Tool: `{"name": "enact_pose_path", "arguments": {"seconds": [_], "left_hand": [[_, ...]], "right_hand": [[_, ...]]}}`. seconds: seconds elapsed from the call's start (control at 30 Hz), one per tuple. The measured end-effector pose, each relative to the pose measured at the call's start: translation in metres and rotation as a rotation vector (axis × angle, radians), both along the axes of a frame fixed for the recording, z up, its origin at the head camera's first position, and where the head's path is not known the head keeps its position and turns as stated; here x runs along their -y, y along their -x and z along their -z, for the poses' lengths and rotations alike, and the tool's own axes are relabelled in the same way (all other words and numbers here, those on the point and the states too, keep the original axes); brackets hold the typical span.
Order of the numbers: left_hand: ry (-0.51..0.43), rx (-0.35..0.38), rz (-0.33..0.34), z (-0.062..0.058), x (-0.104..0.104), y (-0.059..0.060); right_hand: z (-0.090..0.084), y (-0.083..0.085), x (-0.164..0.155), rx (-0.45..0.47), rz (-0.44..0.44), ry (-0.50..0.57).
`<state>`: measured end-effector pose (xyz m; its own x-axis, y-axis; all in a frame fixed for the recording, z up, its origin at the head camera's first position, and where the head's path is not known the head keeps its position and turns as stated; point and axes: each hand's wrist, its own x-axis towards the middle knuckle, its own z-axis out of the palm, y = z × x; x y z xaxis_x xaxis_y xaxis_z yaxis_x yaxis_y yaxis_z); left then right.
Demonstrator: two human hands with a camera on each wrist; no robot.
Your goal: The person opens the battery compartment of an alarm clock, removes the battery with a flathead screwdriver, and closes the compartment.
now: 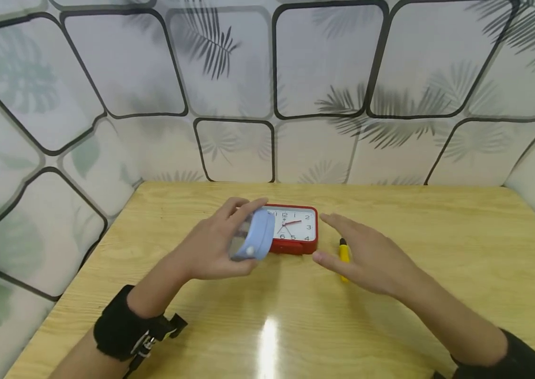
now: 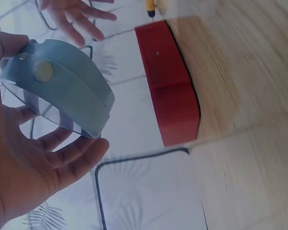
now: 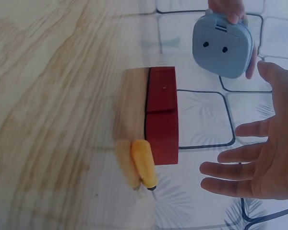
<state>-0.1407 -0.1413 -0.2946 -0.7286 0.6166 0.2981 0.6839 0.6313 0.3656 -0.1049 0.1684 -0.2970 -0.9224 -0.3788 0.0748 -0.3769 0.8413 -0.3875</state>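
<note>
My left hand (image 1: 212,245) grips a light-blue rounded case (image 1: 260,234) with a clear part, holding it above the table. A round white button (image 2: 43,71) shows on its rim in the left wrist view. Its flat blue face, with two dark dots and a slot, appears in the right wrist view. Just behind the case, a red alarm clock (image 1: 294,246) lies face up, its left part hidden by the case. To the clock's right is my right hand (image 1: 373,258), thumb and fingers spread, holding nothing. Beneath that hand lies a yellow stick-like object (image 1: 344,253) with a black end, partly covered.
The wooden table (image 1: 461,263) has a light grain and a bright reflection near its front. A patterned cloth wall (image 1: 324,63) with leaf prints and dark outlines rises behind and at both sides. Black bands (image 1: 122,323) are strapped on both wrists.
</note>
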Motion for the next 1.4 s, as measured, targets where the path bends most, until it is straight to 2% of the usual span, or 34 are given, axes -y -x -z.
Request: {"name": "enact_pose_path", "arguments": {"seconds": [0.17,0.27,0.37,0.53,0.7,0.9,1.0,1.07,1.23,1.3,1.4], "left_hand": [[-0.122,0.083,0.069,0.003,-0.009,-0.005],[-0.235,0.161,0.123,0.008,-0.014,-0.006],[-0.333,0.231,0.144,0.014,-0.019,-0.007],[-0.437,0.342,0.144,0.021,-0.030,-0.013],[-0.524,0.435,0.172,0.023,-0.035,-0.018],[-0.690,0.598,0.238,0.027,-0.042,-0.025],[-0.740,0.707,0.220,0.025,-0.046,-0.033],[-0.753,0.798,0.173,0.024,-0.050,-0.039],[-0.789,1.043,0.036,0.022,-0.057,-0.053],[-0.801,1.105,0.011,0.022,-0.058,-0.056],[-0.806,1.145,0.033,0.023,-0.057,-0.057]], "right_hand": [[-0.007,-0.005,0.004,0.020,0.016,0.023],[-0.008,-0.010,0.006,0.027,0.011,0.045],[-0.005,-0.014,0.011,0.020,-0.027,0.120],[-0.001,-0.019,0.013,-0.034,-0.113,0.272],[-0.002,-0.022,0.017,-0.142,-0.145,0.299],[0.000,-0.028,0.020,-0.194,-0.185,0.342],[0.002,-0.030,0.023,-0.216,-0.206,0.379],[0.005,-0.030,0.024,-0.203,-0.213,0.412],[0.011,-0.029,0.026,-0.062,-0.263,0.494],[0.012,-0.029,0.026,0.001,-0.273,0.514],[0.013,-0.029,0.025,0.054,-0.267,0.524]]}}
